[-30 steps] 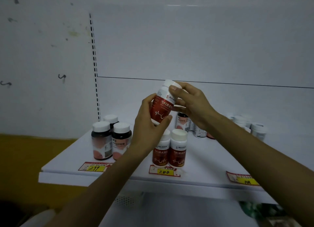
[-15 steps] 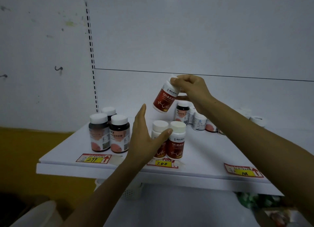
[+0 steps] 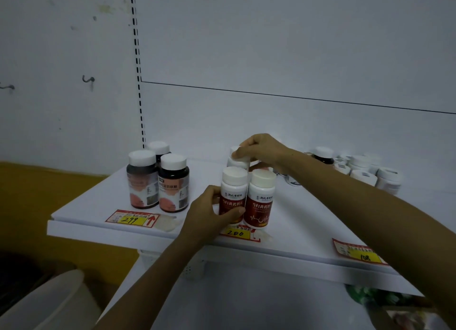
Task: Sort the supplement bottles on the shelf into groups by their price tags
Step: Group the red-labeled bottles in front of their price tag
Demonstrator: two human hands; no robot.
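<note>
Head view: right hand (image 3: pixel 265 150) fingers clamp rear bottle (image 3: pixel 238 160); left hand (image 3: pixel 209 212) fingers wrap front-left bottle (image 3: pixel 233 196)

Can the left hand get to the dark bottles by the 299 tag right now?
Probably yes: the left hand grips a red-label bottle, but bare shelf separates it from the dark bottles.

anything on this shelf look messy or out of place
Yes: the small white bottles at the back right stand in a loose jumble, not lined up behind the 108 price tag at the front edge. The dark bottles behind the 299 tag look tidy.
</note>
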